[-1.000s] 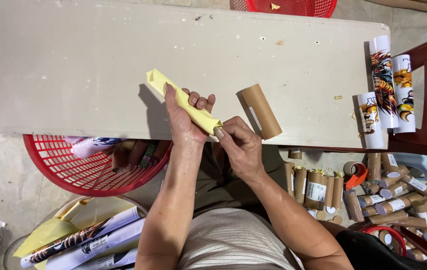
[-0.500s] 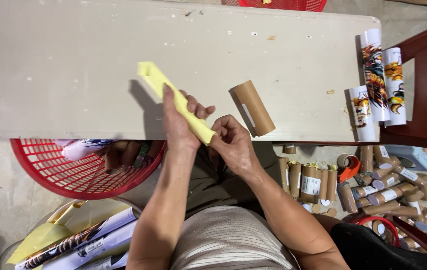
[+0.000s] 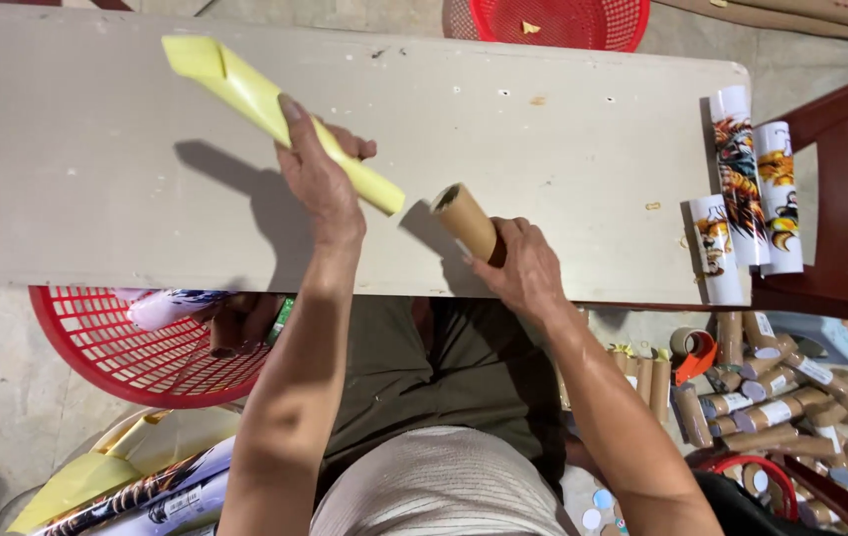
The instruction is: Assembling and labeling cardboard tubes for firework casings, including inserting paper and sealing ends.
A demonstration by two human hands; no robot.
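Two hands work above the table (image 3: 96, 199): my left hand (image 3: 320, 179) grips a rolled yellow sheet (image 3: 255, 99), my right hand (image 3: 523, 268) clasps a cardboard tube (image 3: 464, 218). Aligning both ends squarely should help.

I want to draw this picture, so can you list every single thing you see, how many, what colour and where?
Table: one, pale grey, across the top.
Yellow roll: one, yellow paper, in the left hand over the table.
Brown tube: one, cardboard brown, in the right hand on the table.
Printed rolls: three, white with colourful pictures, at the table's right end.
Baskets: two main ones, red, one under the table at left, one past the far edge at top.
Tube pile: many, brown, on the floor at right.
Tape roll: one, orange holder, beside the pile.
Chair: one, dark red wood, at right.
Posters: several rolled, bottom left.
Left hand: one, holding the yellow roll.
Right hand: one, holding the brown tube.
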